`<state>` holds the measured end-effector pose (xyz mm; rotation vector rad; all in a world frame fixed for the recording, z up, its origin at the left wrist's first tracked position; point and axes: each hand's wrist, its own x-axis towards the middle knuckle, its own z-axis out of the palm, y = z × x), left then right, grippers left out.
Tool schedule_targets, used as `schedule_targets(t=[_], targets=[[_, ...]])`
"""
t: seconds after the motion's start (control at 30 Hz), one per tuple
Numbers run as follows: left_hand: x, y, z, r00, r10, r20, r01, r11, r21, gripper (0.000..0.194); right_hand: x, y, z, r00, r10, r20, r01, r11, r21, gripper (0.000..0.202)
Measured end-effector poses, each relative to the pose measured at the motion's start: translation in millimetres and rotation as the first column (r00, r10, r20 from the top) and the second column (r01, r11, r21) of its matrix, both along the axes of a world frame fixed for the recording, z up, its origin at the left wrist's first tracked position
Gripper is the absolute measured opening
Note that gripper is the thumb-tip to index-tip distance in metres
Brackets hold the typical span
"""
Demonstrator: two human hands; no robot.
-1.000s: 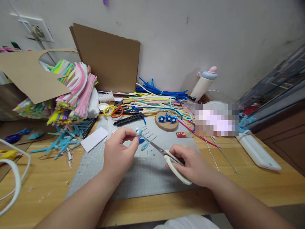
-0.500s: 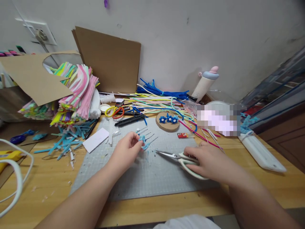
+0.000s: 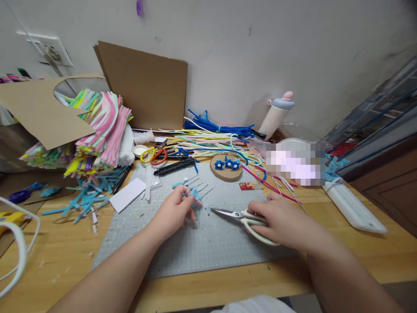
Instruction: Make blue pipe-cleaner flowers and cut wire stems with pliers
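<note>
My left hand (image 3: 177, 208) is pinched around light-blue pipe cleaner pieces (image 3: 195, 194), whose thin bare wire ends stick out to the upper right. The fingers hide part of them. In my right hand (image 3: 273, 219) are scissors (image 3: 249, 221) with cream handles, blades nearly together and pointing left over the grey cutting mat (image 3: 182, 252). Small dark-blue bits lie by the blade tips. Beyond the hands, a round cardboard disc (image 3: 224, 174) carries several dark-blue pipe cleaner flowers (image 3: 229, 164) with white centres. A red lighter (image 3: 246, 186) lies just past the scissors.
Bundles of coloured pipe cleaners (image 3: 109, 126) and a cardboard sheet (image 3: 143, 87) stand at the back left. Blue pipe cleaners (image 3: 218, 124) lie along the wall near a white bottle (image 3: 275, 115). Yellow-and-red scissors (image 3: 153, 155), a white card (image 3: 127, 195) and a glue gun (image 3: 11, 217) are leftward.
The whole view has shifted slightly left. My left hand has turned a little, showing more light-blue pipe cleaner beyond its fingers. The right hand keeps the scissors in much the same pose.
</note>
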<state>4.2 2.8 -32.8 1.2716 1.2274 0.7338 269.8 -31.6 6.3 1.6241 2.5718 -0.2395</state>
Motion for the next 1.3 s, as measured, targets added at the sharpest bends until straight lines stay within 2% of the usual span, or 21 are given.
schedule_targets(t=[0.1,0.3,0.57,0.67,0.77,0.83,0.93,1.07,1.17,1.3], targets=[[0.5,1.4,-2.7,1.000,0.003,-0.014,-0.003,1.000,0.004,0.016,0.2,-0.3,-0.6,1.000,-0.001,-0.002,0.001,1.000,-0.009,0.011],[-3.4,8.9,-7.1,0.993,0.099,-0.070,-0.096,0.994,0.048,0.016,-0.6,-1.2,-1.4,0.999,0.003,-0.050,-0.005,1.000,-0.024,0.010],[-13.7,20.0,-10.5,0.976,0.167,-0.141,-0.142,0.975,0.172,0.018,-1.5,-2.4,3.1,0.997,0.017,-0.076,-0.019,0.999,-0.029,0.009],[-12.0,13.6,-4.4,0.961,0.130,-0.244,-0.062,0.961,0.268,0.015,-3.6,-4.3,7.4,0.993,0.062,-0.098,-0.065,0.997,-0.035,0.007],[-7.6,5.9,2.3,0.896,0.087,-0.436,0.123,0.894,0.431,0.010,-6.0,-5.5,11.1,0.990,0.084,-0.109,-0.089,0.995,-0.039,0.006],[-5.8,3.2,5.0,0.864,0.079,-0.498,0.189,0.865,0.465,0.008,-6.5,-6.0,12.3,0.990,0.088,-0.114,-0.094,0.994,-0.051,0.006],[-7.9,3.8,6.0,0.842,0.111,-0.529,0.180,0.865,0.468,0.008,-5.5,-6.6,12.1,0.988,0.091,-0.128,-0.101,0.992,-0.073,0.006],[-15.7,8.2,4.7,0.825,0.215,-0.523,0.081,0.871,0.485,0.013,-4.2,-6.5,10.5,0.988,0.076,-0.136,-0.089,0.991,-0.096,0.005],[-16.3,11.0,4.7,0.830,0.242,-0.503,0.030,0.881,0.472,0.017,-4.8,-6.2,10.9,0.985,0.073,-0.154,-0.092,0.988,-0.121,0.004],[-3.7,15.9,9.6,0.803,0.182,-0.568,0.173,0.841,0.513,0.013,-5.9,-7.0,14.1,0.981,0.077,-0.180,-0.105,0.983,-0.149,0.005]])
